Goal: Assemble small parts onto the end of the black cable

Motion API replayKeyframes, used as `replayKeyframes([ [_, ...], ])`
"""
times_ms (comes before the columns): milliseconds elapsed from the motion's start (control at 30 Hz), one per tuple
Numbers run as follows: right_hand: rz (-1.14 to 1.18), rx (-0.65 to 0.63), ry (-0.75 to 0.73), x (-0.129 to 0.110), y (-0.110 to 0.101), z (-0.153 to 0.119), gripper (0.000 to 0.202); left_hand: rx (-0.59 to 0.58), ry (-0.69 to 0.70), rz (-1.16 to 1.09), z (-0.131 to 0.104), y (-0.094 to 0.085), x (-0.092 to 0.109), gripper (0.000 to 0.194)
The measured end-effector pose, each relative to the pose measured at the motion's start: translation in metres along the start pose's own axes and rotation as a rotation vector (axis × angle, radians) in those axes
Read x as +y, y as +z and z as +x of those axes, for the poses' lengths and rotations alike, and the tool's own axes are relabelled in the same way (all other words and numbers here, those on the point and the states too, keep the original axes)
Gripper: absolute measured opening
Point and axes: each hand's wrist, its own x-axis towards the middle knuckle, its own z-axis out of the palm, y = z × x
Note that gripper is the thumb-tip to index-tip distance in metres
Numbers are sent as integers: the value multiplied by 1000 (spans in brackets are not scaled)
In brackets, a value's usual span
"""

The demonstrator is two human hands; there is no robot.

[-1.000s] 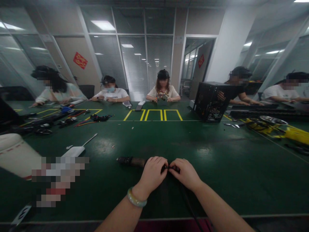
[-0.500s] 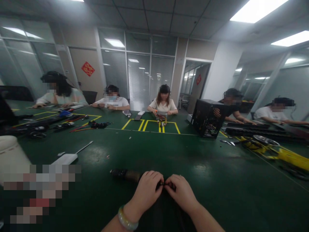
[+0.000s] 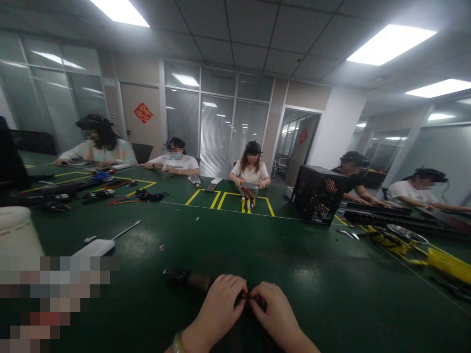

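Observation:
A long, dark, tube-like object [image 3: 198, 281] lies in front of me on the green table, with a black left end and a brownish band. What kind of thing it is, I cannot make out. My left hand [image 3: 225, 299] is closed over its right part, covering it. Close beside, my right hand [image 3: 274, 306] is closed in a pinch, its fingertips almost meeting those of the left. Something small and dark shows between the two sets of fingertips, too small to name.
A white scoop-like item [image 3: 96, 246] and a pale container [image 3: 20, 230] stand at left. Black cables [image 3: 147, 195] lie farther back. A black computer case [image 3: 316, 193] and yellow straps [image 3: 447, 262] are at right. Several people sit across the table.
My view has tilted up, so the table and hands sit lower. Both hands keep their pinch at the same place. The person across has tilted the metal box with wires.

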Motion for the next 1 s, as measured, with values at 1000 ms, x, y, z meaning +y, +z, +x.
replayKeyframes([
  [1000, -38, -8, -23, 0, -2, 0, 12, 61, 112, 80, -1, -8, 4, 12],
])
